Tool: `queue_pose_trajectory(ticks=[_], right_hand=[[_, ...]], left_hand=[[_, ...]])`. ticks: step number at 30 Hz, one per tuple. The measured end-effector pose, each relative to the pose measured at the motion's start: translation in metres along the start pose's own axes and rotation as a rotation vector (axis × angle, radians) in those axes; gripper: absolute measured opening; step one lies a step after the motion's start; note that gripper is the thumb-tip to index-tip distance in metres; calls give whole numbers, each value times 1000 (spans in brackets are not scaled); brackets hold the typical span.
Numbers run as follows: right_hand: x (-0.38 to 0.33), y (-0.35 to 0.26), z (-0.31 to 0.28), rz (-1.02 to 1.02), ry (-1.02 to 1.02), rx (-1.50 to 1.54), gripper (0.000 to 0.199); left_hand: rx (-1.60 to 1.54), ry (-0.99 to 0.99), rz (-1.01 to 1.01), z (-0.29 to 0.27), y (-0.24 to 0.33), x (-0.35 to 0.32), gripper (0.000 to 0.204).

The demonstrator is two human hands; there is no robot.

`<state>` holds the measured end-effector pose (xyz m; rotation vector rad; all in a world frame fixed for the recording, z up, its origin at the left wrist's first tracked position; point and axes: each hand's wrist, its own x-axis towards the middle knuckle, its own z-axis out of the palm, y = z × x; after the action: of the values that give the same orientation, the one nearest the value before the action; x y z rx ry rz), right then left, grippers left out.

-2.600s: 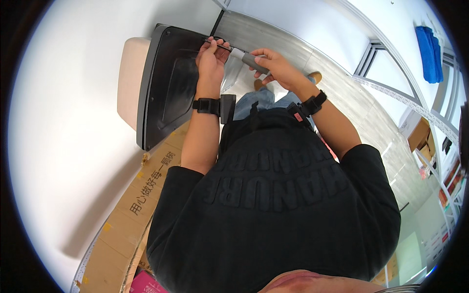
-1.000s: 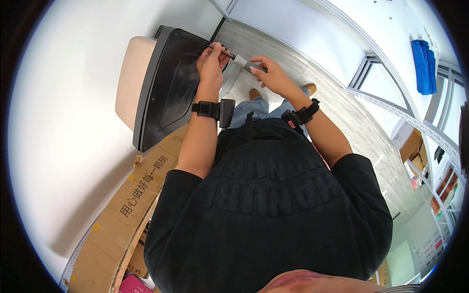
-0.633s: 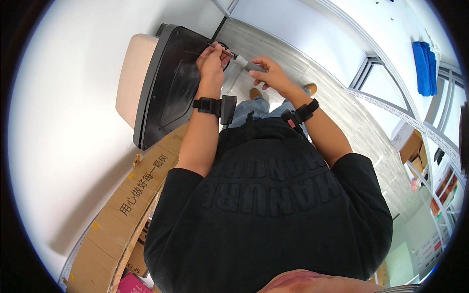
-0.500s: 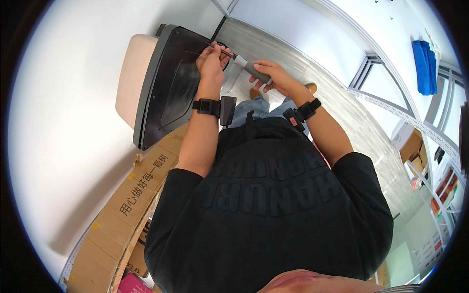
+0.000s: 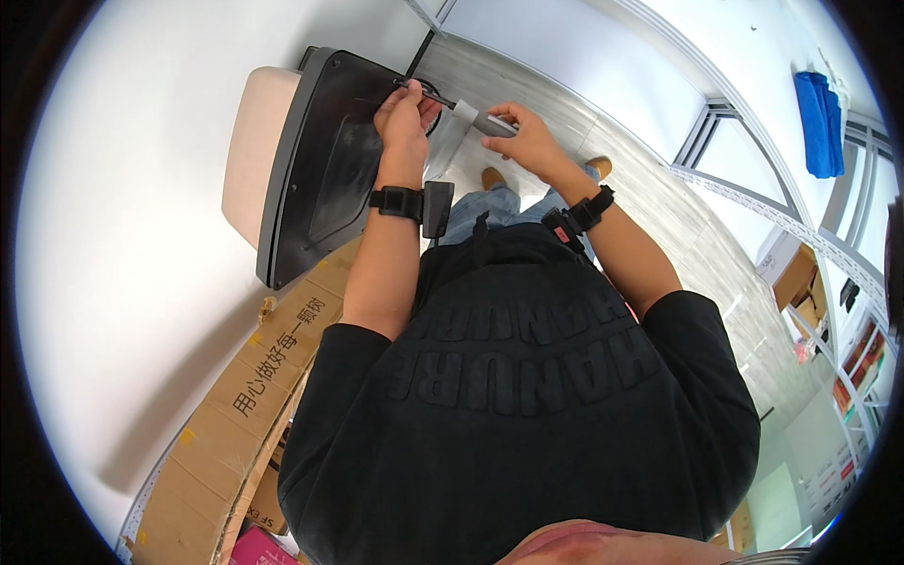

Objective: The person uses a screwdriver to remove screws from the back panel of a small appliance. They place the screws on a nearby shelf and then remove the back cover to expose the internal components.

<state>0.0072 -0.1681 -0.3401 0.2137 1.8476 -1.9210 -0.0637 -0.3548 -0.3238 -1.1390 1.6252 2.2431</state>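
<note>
A screwdriver with a grey handle and a pale collar slants from right to left. Its thin dark shaft points at the upper corner of a seat, which is turned on its side and shows a black plastic underside with a beige front beyond. With the fingers of my left hand I pinch the shaft close to its tip, against the black panel. The tip itself is hidden. My right hand is curled around the end of the handle, thumb and fingers on opposite sides.
Under the seat stands a long brown cardboard box, along the white wall. White metal shelving runs along the right side, with a blue cloth hanging there. Grey wood-look floor shows around my shoes.
My right hand has shifted its hold on the handle, its fingers now higher and turned around the end. The left hand has slid very slightly left along with the shaft.
</note>
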Motion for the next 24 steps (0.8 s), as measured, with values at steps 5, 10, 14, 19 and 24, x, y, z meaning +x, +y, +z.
queue_pose_trajectory(ticks=[5, 10, 14, 19, 24], right_hand=[[-1, -19, -19, 365, -263, 546, 39], [-1, -13, -15, 320, -179, 391, 35], [-2, -9, -7, 286, -125, 315, 38], [-2, -7, -2, 202, -105, 195, 44], [2, 1, -4, 172, -108, 116, 44]], left_hand=[[-41, -31, 1, -2, 1, -1, 6], [-93, -39, -11, 1, 4, -4, 9], [-68, -17, 14, 2, 3, -6, 11], [-70, -36, 40, 0, 0, -3, 10], [-69, -40, 41, 1, 1, -6, 8]])
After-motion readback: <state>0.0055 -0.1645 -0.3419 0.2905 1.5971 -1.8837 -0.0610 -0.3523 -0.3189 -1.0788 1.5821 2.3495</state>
